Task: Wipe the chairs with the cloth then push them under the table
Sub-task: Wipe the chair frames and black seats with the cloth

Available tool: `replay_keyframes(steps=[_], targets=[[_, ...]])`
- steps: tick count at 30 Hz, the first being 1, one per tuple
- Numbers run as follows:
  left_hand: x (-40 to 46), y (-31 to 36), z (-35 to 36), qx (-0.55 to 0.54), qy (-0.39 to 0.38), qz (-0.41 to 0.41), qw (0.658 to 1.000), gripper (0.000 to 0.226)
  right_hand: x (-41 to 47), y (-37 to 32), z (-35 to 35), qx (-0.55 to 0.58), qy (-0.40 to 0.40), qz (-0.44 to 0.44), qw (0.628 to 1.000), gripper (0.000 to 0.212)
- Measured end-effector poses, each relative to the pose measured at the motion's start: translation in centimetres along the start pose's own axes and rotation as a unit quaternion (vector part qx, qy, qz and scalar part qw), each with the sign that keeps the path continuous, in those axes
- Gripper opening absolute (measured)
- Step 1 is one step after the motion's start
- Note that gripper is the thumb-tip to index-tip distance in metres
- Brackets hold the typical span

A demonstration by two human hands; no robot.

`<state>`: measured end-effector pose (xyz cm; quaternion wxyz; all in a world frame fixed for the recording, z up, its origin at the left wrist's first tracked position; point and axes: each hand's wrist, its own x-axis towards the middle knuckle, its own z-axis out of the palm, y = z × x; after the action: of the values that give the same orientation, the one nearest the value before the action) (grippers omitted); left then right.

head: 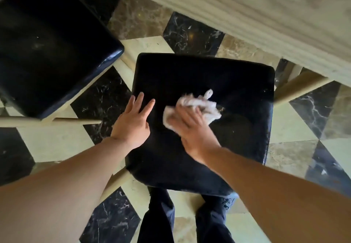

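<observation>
A chair with a black padded seat [218, 75] and pale wooden legs stands right below me. My right hand [191, 128] presses a crumpled white cloth [197, 105] flat onto the middle of that seat; the hand is blurred. My left hand [133, 123] lies flat with fingers spread on the seat's left edge. A second chair with a black seat [49, 48] stands to the left, close beside the first. The pale wooden table [266, 10] crosses the top right, its edge just beyond the first chair.
The floor [57, 144] is marble tile in black, cream and brown. My legs in dark trousers [159, 220] stand just behind the chair. A narrow strip of floor separates the two chairs.
</observation>
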<state>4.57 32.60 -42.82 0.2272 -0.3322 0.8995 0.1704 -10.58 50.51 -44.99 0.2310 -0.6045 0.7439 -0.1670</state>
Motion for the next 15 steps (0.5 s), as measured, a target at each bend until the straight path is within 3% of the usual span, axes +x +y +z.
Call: replay_keyframes(steps=[2,4,6,8,11,13,15], targets=[[-0.8,0.5,-0.9,0.032,-0.057,-0.003,0.998,0.080,-3.6,-2.0,1.0,0.006,-0.084,-0.075,0.994,0.071],[-2.0,1.5,-1.6,0.064,-0.115,0.001,0.991,0.086,-6.1,-3.2,0.8,0.000,-0.169,-0.096,0.981,0.065],[-3.1,2.8,-1.8,0.064,-0.165,0.034,0.984,0.096,-6.5,-3.8,0.0,0.072,-0.216,-0.039,0.973,0.061],[-3.7,3.8,-2.3,-0.004,-0.194,0.062,0.979,0.098,-5.1,-4.7,-2.1,0.183,-0.204,0.079,0.959,0.059],[-3.6,4.3,-4.2,-0.180,-0.199,-0.006,0.963,0.078,-2.9,-5.8,-5.4,0.208,-0.141,0.185,0.950,0.050],[-3.5,4.8,-5.9,-0.328,-0.195,-0.139,0.914,0.058,-2.2,-6.4,-6.7,0.207,-0.098,0.218,0.949,0.042],[-3.6,4.9,-7.5,-0.477,-0.215,-0.250,0.815,0.038,-1.6,-7.0,-7.5,0.241,-0.051,0.263,0.933,0.031]])
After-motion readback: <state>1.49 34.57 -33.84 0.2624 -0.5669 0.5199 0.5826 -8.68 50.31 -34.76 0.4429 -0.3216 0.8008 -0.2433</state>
